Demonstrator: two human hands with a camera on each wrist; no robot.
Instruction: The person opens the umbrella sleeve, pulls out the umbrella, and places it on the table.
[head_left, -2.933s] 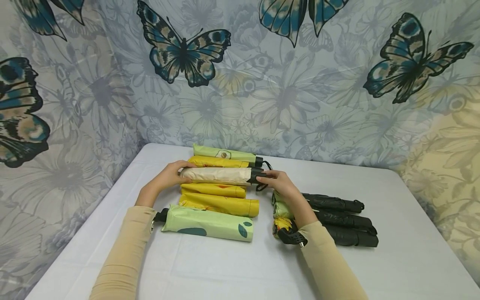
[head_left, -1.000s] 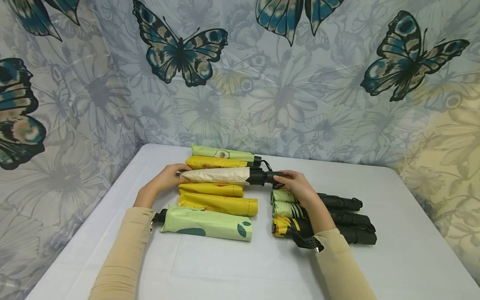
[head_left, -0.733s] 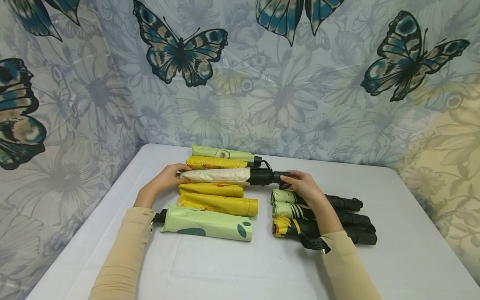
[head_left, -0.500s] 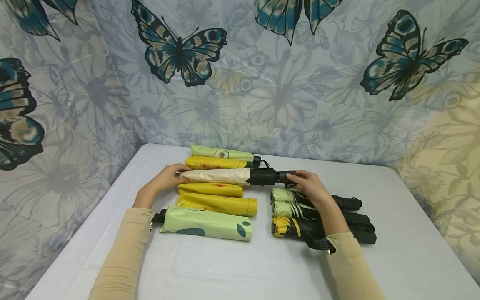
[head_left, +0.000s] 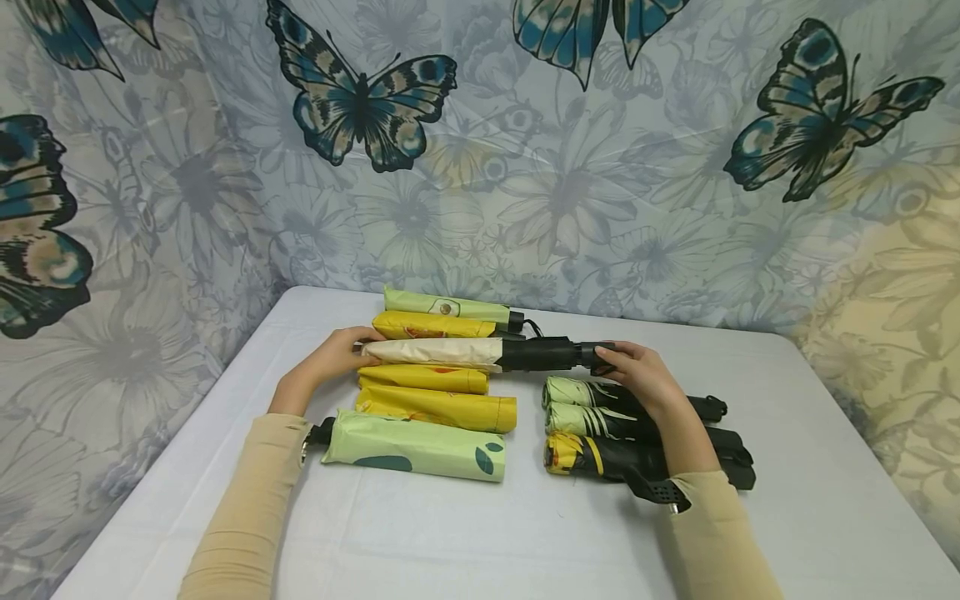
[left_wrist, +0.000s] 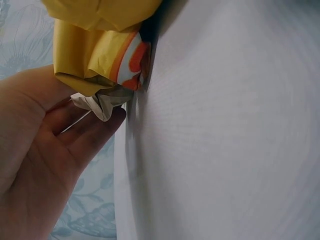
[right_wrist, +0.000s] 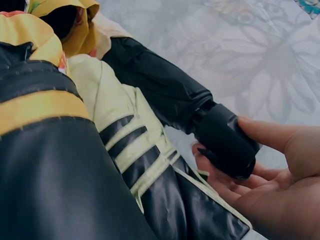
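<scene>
White table (head_left: 450, 533): both hands grip cream umbrella (head_left: 442, 352)

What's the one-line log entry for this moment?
left hand: holds cream sleeve end | right hand: grips black handle | black umbrella: partly out of sleeve | on white table

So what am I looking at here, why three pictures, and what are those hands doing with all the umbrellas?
These are a person's bare hands, no machine. The wide picture comes from a camera on the head; the two close-ups come from cameras on each wrist. On the white table lie folded umbrellas: yellow and green ones in sleeves, and a dark pile on the right. The left hand holds the closed end of a cream sleeve. The right hand has its grip on the black handle of the umbrella sticking out of that sleeve.
</scene>
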